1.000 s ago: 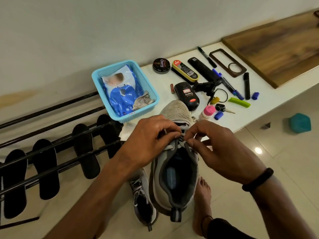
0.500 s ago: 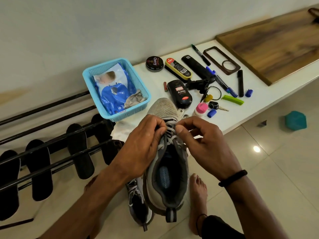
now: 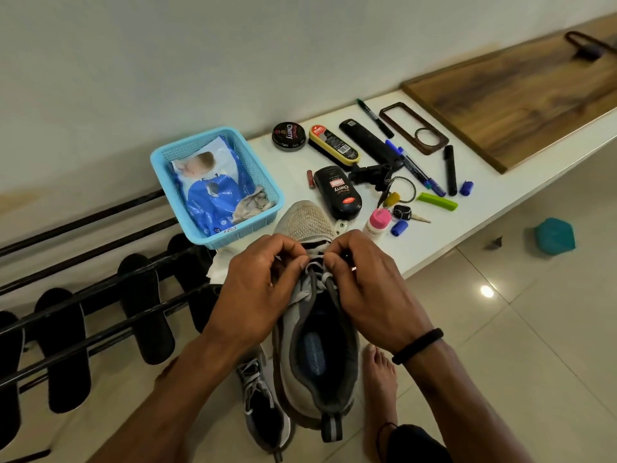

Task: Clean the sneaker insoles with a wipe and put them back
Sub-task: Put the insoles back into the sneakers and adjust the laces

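Note:
A grey sneaker [image 3: 310, 222] is propped toe-first on the white ledge [image 3: 500, 182], heel toward me, with a blue-patterned insole [image 3: 315, 352] visible inside. My left hand [image 3: 257, 292] and my right hand [image 3: 370, 289] both pinch its laces [image 3: 319, 272] over the tongue. A second grey sneaker [image 3: 263, 406] lies on the floor below. Several black insoles [image 3: 143, 305] hang over the black rack bars [image 3: 66, 315] at the left. A white wipe [image 3: 222, 267] lies on the ledge behind my left hand.
A blue basket [image 3: 167, 162] holds a wipes pack [image 3: 213, 195] and a used wipe [image 3: 253, 203]. Shoe polish tins, a brush, markers and keys litter the ledge. A wooden board [image 3: 521, 95] lies at right. My bare foot [image 3: 379, 372] and a teal object [image 3: 554, 235] are on the floor.
Both hands have moved closer together on the laces. The view has shifted so the sneaker and ledge items sit slightly further left.

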